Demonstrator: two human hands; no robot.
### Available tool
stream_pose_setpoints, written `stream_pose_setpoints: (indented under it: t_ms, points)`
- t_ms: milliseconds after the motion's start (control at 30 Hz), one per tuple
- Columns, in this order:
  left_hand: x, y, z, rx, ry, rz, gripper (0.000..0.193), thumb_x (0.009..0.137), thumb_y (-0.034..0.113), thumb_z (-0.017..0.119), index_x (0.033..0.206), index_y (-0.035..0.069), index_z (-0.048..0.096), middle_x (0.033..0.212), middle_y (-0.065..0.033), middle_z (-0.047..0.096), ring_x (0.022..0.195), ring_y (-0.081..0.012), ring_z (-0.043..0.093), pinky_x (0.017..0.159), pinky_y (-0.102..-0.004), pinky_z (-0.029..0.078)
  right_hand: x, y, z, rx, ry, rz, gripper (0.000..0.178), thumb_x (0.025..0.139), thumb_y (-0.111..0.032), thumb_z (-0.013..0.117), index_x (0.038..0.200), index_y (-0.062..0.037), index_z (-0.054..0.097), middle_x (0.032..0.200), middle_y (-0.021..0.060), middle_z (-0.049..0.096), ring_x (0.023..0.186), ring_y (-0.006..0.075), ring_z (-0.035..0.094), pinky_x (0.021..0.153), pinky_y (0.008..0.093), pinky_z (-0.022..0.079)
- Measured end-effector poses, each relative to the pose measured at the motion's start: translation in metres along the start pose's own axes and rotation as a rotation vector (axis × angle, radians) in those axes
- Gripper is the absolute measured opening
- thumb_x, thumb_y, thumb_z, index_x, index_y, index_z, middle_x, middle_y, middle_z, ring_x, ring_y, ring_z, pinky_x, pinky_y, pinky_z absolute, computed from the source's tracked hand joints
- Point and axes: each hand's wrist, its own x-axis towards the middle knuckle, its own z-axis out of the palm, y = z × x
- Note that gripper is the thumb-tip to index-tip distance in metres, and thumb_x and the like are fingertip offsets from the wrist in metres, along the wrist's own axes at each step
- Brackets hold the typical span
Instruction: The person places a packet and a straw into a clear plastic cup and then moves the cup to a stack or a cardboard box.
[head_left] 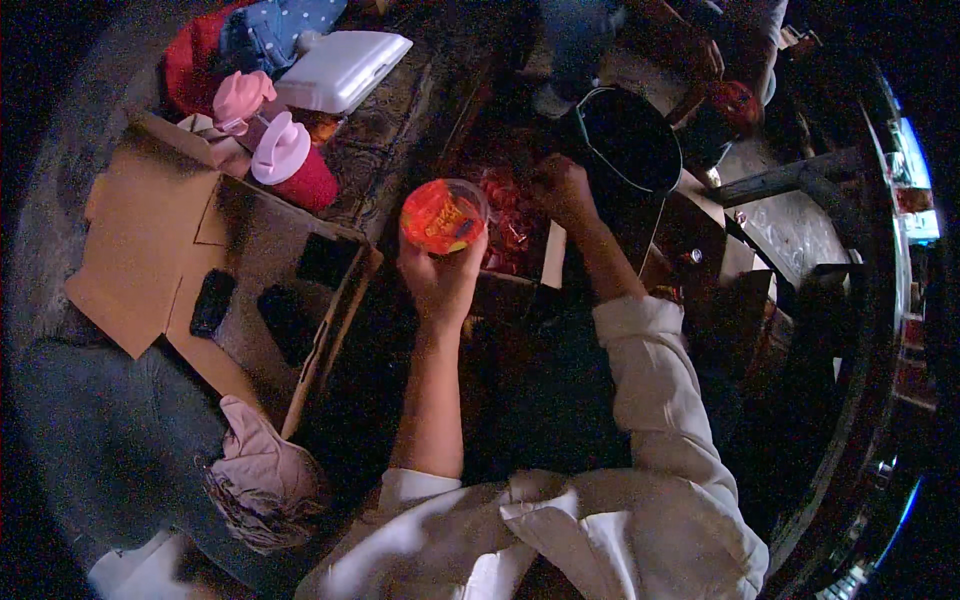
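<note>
Red-orange round plastic tub (443, 217) in left hand (445, 267)

Fingers curled around it, beside open cardboard box (553, 256) of shiny red pieces (506, 215). Right hand (568, 190) bunched at box's right; can't tell if holding anything.

One round red-and-clear tub (444, 217), two pink-lidded tumblers (297, 172), one white clamshell box (342, 70), one black bucket (632, 140)

Shirt (650, 540): off-white, plain, loose, heavily creased, folded flap (560, 515) up front. Right sleeve (660, 385) ends in a wide turned-up cuff (638, 322); left sleeve (418, 487) leaves the forearm (430, 410) uncovered. Left hand (442, 280), right hand (565, 190): both bare.
</note>
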Motion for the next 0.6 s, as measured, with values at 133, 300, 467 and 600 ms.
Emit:
stream_pose_setpoints:
  t_ms: [133,300,467,600]
  points:
    - [0.000,0.007,-0.001,0.061,-0.069,0.172,0.047,0.067,0.010,0.075,0.108,0.001,0.055,0.103,-0.0080,0.062,0.095,-0.0158,0.060,0.084,-0.0304,0.047,-0.012,-0.061,-0.039,0.439,0.308,-0.060,0.023,0.063,0.004,0.069,0.084,-0.0024,0.063,0.085,0.0115,0.063,0.077,0.0262,0.063,0.068,0.0313,0.050]
    - [0.000,0.011,0.003,0.019,-0.055,0.224,0.056,0.062,0.014,0.080,0.109,0.002,0.054,0.101,-0.0087,0.063,0.094,-0.0178,0.061,0.084,-0.0320,0.048,-0.037,-0.104,-0.100,0.080,0.363,-0.372,0.017,0.065,0.007,0.067,0.078,-0.0032,0.064,0.082,0.0104,0.064,0.072,0.0241,0.062,0.066,0.0309,0.050]
    - [0.000,0.010,0.003,-0.015,-0.084,0.165,0.061,0.059,0.015,0.082,0.112,0.002,0.052,0.103,-0.0092,0.061,0.096,-0.0188,0.060,0.086,-0.0325,0.048,-0.047,-0.123,-0.132,-0.181,0.154,-0.720,0.016,0.062,0.001,0.067,0.076,-0.0058,0.065,0.080,0.0069,0.063,0.071,0.0233,0.061,0.062,0.0333,0.049]
    - [-0.003,0.003,0.008,-0.130,-0.112,0.132,0.065,0.059,0.015,0.082,0.115,0.003,0.050,0.109,-0.0092,0.058,0.099,-0.0200,0.058,0.087,-0.0331,0.048,-0.047,-0.122,-0.142,-0.327,0.132,-0.794,0.023,0.056,-0.004,0.063,0.080,-0.0069,0.065,0.083,0.0047,0.062,0.076,0.0225,0.060,0.064,0.0340,0.049]
